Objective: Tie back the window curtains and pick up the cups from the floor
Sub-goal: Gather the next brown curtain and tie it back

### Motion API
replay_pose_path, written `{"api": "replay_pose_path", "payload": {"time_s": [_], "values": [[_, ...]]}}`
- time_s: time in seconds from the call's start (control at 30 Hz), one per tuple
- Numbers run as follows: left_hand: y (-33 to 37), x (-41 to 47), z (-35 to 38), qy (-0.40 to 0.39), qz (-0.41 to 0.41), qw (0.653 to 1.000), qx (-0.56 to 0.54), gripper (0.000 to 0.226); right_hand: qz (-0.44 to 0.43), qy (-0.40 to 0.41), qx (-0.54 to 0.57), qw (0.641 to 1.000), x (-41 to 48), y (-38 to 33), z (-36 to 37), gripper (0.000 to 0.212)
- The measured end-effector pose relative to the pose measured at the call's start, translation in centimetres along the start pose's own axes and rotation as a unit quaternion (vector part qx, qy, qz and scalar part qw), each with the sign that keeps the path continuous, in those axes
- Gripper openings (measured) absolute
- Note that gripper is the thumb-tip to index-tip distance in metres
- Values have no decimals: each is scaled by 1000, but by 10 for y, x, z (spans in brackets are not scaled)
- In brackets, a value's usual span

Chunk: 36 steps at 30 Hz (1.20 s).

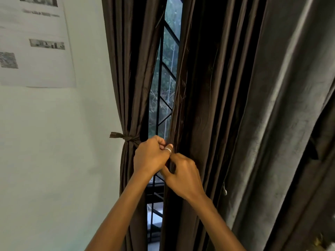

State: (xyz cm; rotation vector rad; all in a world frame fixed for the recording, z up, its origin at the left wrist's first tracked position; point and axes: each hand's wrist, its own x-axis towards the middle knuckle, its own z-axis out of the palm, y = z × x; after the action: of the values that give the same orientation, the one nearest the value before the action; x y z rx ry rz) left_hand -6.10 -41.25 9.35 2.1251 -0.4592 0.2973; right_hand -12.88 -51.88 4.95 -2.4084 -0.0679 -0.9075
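Observation:
Two dark brown curtains hang over a barred window [164, 98]. The left curtain [126, 69] is gathered by a brown tie-back [123, 137] knotted at its waist. The right curtain [208, 87] hangs loose, its inner edge next to the gap. My left hand [150, 154] has its fingers curled at that edge, a ring on one finger. My right hand [183, 176] pinches the same curtain edge just below. What lies between the fingers is hidden. No cups are in view.
A pale wall [54, 151] fills the left, with a printed paper sheet [34, 42] stuck on it. A grey velvety curtain [281, 124] hangs at the right. A small white cord end [224, 190] dangles beside it.

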Motion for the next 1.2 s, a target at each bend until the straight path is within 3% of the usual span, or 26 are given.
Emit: {"api": "replay_pose_path", "payload": {"time_s": [0.1, 0.17, 0.23, 0.3, 0.4, 0.5, 0.6, 0.77, 1.03, 1.2], "values": [[-5, 2, 1, 15, 11, 1000, -12, 7, 11, -18, 18, 1000, -6, 5, -11, 29], [-8, 4, 0, 20, 25, 999, -18, 9, 55, 78, 40, 995, -9, 13, -24, 34], [-11, 6, 0, 17, 42, 999, -27, 13, 115, 221, 35, 968, -9, 25, -39, 34], [-13, 7, 0, 12, 57, 998, -36, 15, 164, 303, 0, 939, -8, 35, -52, 38], [-15, 8, 3, 0, 71, 996, -56, 18, 195, 249, -59, 947, -3, 45, -59, 44], [-20, 8, 3, -5, 74, 994, -77, 17, 202, 195, -50, 959, 5, 52, -59, 21], [-33, 12, -6, 36, 55, 993, -97, 14, 229, 213, -21, 950, 9, 66, -70, 16], [-56, 25, -27, 82, 16, 992, -93, 12, 257, 237, -64, 935, 7, 94, -99, 27], [-54, 19, -17, 133, 15, 989, -57, 10, 197, 230, -129, 944, -3, 96, -80, 26], [-34, -4, 6, 120, 32, 989, -76, 11, 124, 216, -69, 966, -12, 83, -53, 19]]}}
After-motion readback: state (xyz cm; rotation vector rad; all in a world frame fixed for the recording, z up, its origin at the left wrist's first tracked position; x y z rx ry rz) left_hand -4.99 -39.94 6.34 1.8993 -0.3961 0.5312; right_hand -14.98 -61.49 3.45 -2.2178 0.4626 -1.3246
